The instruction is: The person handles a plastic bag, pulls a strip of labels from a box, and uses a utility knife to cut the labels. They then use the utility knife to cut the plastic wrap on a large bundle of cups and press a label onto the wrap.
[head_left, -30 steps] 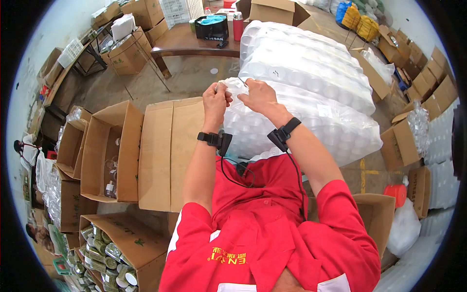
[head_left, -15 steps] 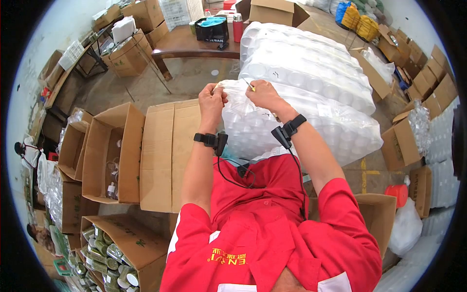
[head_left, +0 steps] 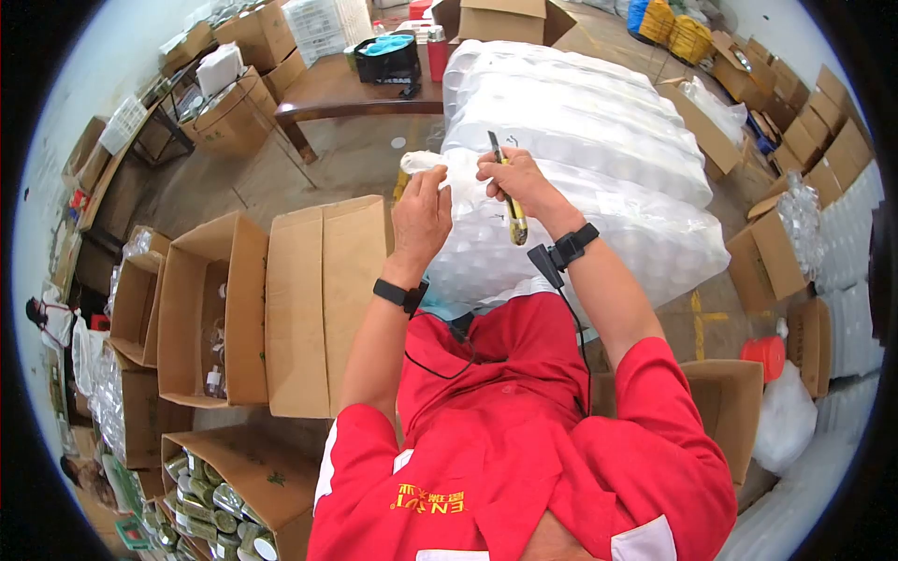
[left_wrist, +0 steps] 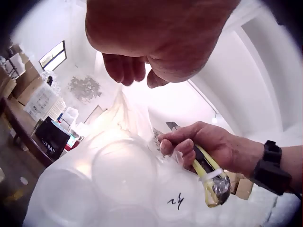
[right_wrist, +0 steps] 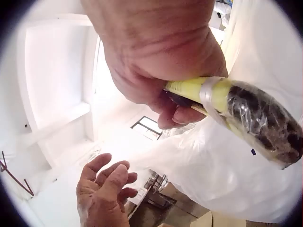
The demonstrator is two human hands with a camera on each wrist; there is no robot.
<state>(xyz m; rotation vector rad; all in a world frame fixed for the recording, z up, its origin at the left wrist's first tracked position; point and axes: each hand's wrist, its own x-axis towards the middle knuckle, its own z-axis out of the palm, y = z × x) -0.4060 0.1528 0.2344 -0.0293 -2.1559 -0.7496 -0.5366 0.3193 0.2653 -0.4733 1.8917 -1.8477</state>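
Observation:
Clear plastic bags of round, translucent white containers (head_left: 599, 215) lie stacked in front of the person. The right hand (head_left: 526, 182) grips a yellow and black utility knife (head_left: 515, 221), its blade pointing away from the body; tape wraps the handle end, as the right wrist view shows. Beside the gathered bag corner (head_left: 426, 162), the left hand (head_left: 423, 217) is raised with loosely bent fingers. In the left wrist view a gap separates those fingers from the peak of the bag (left_wrist: 122, 111). Handwritten marks (left_wrist: 175, 201) show on the plastic.
Cardboard boxes (head_left: 323, 309) stand to the left, one holding several filled jars (head_left: 210, 505). Behind is a wooden table (head_left: 360, 95) with a black bag (head_left: 387, 62) and a red flask (head_left: 437, 54). More boxes (head_left: 765, 257) line the right side.
The left hand has let go of the bag corner and its fingers have loosened. In the right hand the knife has turned, so its handle now shows. The head view has shifted slightly.

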